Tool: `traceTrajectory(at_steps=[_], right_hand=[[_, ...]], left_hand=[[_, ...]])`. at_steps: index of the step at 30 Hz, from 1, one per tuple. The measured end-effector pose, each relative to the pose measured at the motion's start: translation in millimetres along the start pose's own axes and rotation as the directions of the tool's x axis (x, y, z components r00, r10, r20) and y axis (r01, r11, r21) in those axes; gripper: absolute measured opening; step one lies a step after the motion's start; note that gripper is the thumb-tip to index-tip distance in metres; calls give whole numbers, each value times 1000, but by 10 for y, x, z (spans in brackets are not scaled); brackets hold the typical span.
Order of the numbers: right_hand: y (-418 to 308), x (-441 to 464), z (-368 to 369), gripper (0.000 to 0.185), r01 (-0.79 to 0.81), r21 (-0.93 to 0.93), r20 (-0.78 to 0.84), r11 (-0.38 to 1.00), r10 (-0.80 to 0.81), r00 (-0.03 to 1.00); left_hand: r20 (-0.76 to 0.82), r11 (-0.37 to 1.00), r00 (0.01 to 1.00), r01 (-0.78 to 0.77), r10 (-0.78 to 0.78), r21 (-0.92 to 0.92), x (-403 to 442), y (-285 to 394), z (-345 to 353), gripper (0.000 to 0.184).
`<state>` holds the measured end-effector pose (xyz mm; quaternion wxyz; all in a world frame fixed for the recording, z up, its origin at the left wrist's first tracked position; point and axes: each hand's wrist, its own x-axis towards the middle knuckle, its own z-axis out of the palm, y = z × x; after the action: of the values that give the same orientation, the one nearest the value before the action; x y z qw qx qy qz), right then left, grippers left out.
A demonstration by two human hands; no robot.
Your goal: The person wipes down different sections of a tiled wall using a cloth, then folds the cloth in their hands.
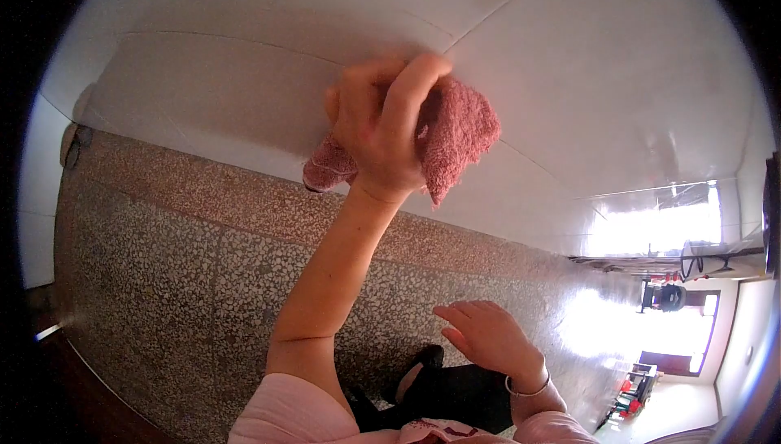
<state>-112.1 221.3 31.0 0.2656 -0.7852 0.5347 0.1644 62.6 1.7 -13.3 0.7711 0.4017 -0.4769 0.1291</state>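
Observation:
My left hand is closed around a crumpled pink cloth, pressed against the pale tiled wall. One part of the cloth sticks out to the right of the hand, and a smaller part shows below left of it. The fingers are bent, and some fingertips are hidden. Lower right, my right hand hovers in front of my body, its fingers stretched out and holding nothing. A bracelet circles that wrist.
A speckled stone floor runs along the wall's base. My dark shoe shows near the bottom. Bright light reflects off the floor and wall at right. Farther off are a dark chair and red items. A small dark object lies far left.

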Motion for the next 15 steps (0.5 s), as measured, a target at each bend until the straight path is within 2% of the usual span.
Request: traceTrajectory(at_steps=[4,8,9,12,13,15], right_hand=[[-29,7,-9,33,-7,-6,5,1000,7,1000],[-38,-5,-8,33,-11,11,2,1000,11,1000],[-34,-6,0,34,2,-2,-8,1000,-2,1000],[-26,-25,1,34,-3,-18,-6,1000,3,1000],[-26,-17,-1,34,-13,-23,0,1000,13,1000],[-41,0,-26,34,-40,-14,28,999,41,999]], left_hand=[[25,1000,1000,13,-13,-3,-55,-12,-18,41],[33,1000,999,-9,10,-10,-67,-29,-24,43],[41,985,989,147,-144,-87,-52,2,-31,44],[100,848,897,440,-430,-295,8,156,-75,45],[2,940,979,196,-203,-279,72,177,-29,42],[257,940,966,94,-8,-327,-46,72,79,29]])
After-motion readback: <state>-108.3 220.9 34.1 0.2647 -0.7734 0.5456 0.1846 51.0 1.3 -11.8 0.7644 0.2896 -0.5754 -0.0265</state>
